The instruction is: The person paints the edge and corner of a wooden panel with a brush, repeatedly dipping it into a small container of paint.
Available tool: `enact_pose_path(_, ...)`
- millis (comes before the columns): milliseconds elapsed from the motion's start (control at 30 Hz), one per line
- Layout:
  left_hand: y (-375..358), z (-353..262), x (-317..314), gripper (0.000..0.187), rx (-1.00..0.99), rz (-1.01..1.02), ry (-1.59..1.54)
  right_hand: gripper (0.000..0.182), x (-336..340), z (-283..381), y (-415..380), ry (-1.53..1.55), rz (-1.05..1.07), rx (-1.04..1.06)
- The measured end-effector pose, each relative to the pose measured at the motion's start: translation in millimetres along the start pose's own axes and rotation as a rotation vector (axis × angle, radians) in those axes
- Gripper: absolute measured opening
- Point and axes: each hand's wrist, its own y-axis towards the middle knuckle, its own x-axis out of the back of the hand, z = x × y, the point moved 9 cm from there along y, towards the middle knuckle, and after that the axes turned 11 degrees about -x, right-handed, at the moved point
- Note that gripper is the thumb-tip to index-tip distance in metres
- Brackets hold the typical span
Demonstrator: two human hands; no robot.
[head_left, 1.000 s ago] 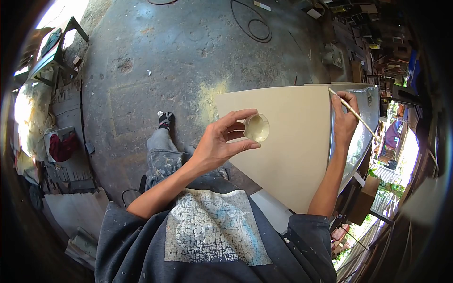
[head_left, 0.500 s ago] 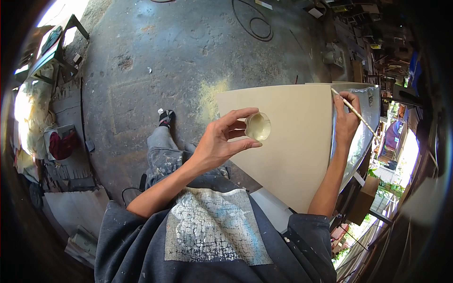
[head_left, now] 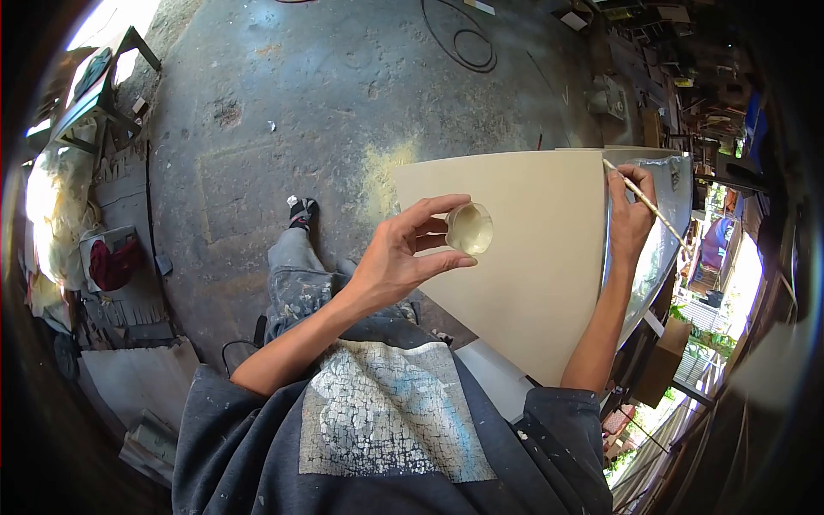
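My left hand (head_left: pixel 403 251) grips a small cup (head_left: pixel 471 230) by its sides, thumb below and fingers above. Pale cream paint coats the cup's inside. Beneath the cup lies a large flat cream panel (head_left: pixel 524 257). At the panel's right side, my right hand (head_left: pixel 633 215) is closed around a thin paintbrush (head_left: pixel 657 212) with a light, speckled handle. The brush's tip end reaches the panel's top right corner; its bristles are too small to make out. Shiny plastic-like sheeting (head_left: pixel 657 257) lies beside the panel, under my right hand.
The concrete floor (head_left: pixel 283 94) carries a yellowish paint patch (head_left: pixel 384 176) by the panel and a coiled hose (head_left: pixel 472 51) farther off. A stand (head_left: pixel 103 94) and a dark red cloth (head_left: pixel 116 264) are at left. Cluttered shelving and a cardboard box (head_left: pixel 661 365) line the right.
My right hand and the paintbrush have shifted very slightly, with the brush's tip end still at the panel's corner. My left hand and the cup stay in place.
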Motion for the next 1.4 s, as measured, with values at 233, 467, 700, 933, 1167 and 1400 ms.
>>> enact_pose_path(233,-1.3,0.2,-0.4,0.065,0.002,0.004,0.002,0.016,-1.4,0.8,0.4,-0.003,0.002,0.002)
enact_pose_path(467,-1.1,0.4,0.8,0.065,0.012,0.000,0.007,0.015,-2.0,3.6,-0.6,-0.013,-0.004,0.035)
enact_pose_path(700,-0.5,-0.5,-0.1,0.067,0.007,0.004,0.005,0.015,-0.7,1.2,-2.9,-0.003,-0.006,0.020)
enact_pose_path(933,0.2,2.2,0.6,0.071,0.010,0.002,-0.001,0.015,0.6,2.9,-4.8,-0.010,-0.018,0.032)
enact_pose_path(1167,0.2,-1.4,-1.3,0.066,0.021,0.007,0.001,0.015,0.2,1.3,-4.9,-0.027,-0.019,0.018)
enact_pose_path(1400,-0.7,1.1,-0.7,0.067,0.013,-0.003,0.008,0.014,0.4,0.3,-5.5,-0.013,-0.019,0.029)
